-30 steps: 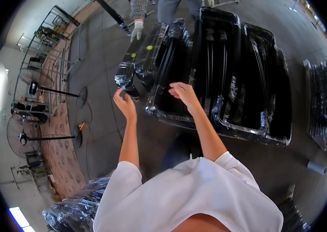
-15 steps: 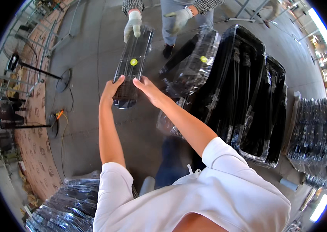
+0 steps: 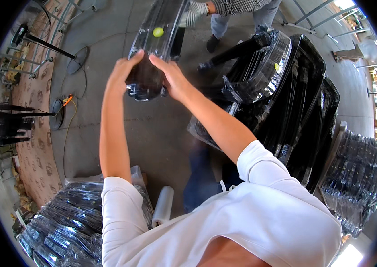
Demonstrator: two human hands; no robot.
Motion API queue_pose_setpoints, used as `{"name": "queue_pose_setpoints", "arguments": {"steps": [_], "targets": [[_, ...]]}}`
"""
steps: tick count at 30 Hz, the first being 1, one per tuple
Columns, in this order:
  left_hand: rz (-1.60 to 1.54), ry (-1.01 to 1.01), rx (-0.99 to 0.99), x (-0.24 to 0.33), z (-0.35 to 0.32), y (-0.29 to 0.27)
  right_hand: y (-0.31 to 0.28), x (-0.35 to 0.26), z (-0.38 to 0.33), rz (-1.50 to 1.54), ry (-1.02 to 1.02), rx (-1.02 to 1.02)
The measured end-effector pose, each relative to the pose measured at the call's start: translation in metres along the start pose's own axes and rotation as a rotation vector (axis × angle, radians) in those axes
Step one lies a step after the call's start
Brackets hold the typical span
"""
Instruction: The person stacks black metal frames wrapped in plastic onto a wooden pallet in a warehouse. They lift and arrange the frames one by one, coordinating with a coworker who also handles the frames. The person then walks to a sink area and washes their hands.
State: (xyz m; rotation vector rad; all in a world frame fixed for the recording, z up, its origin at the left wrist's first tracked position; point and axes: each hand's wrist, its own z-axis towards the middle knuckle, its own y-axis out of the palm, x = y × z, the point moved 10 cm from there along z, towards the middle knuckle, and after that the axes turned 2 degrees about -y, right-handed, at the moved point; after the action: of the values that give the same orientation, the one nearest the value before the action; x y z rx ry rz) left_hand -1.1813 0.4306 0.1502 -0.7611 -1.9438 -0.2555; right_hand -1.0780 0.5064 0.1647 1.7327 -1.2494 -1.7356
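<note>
Head view, looking down. I see both of my hands raised on the near end of a long black part wrapped in clear film (image 3: 155, 49), which slopes up and away from me over the concrete floor (image 3: 152, 133). My left hand (image 3: 124, 71) is curled around the near left edge of the wrapped part, and my right hand (image 3: 170, 78) grasps its near right edge, fingers spread over the top face. A co-worker's gloved hand (image 3: 193, 13) is at the far end of the wrapped part; whether it bears any weight I cannot tell. A round yellow-green sticker (image 3: 158, 32) sits on the upper face of the wrapped part.

To the right of the wrapped part stands a stack of similar black parts (image 3: 286, 98), some film-covered. Below and to the left of it, beside my left shoulder, lies a heap of film-wrapped bundles (image 3: 68, 222), with a white roll (image 3: 164, 204) next to them.

I judge the wrapped part to be stiff, since it holds a straight line across two end supports, and awkward for its length rather than its weight. The glossy film looks slippery; I would hold it at the moulded edges, where fingers can hook under the rim, rather than press on the flat face.
</note>
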Motion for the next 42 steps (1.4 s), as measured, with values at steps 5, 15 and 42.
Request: {"name": "queue_pose_setpoints", "arguments": {"steps": [5, 15, 42], "targets": [[-0.190, 0.287, -0.029, 0.119, -0.088, -0.001, 0.086, -0.077, -0.028, -0.253, -0.136, -0.232], [-0.237, 1.294, -0.676, 0.277, -0.221, 0.005, 0.299, -0.324, -0.189, -0.532, -0.610, -0.430], [0.587, 1.781, -0.417, 0.382, -0.319, 0.474, 0.003, -0.546, -0.623, -0.355, -1.344, 0.632]]}}
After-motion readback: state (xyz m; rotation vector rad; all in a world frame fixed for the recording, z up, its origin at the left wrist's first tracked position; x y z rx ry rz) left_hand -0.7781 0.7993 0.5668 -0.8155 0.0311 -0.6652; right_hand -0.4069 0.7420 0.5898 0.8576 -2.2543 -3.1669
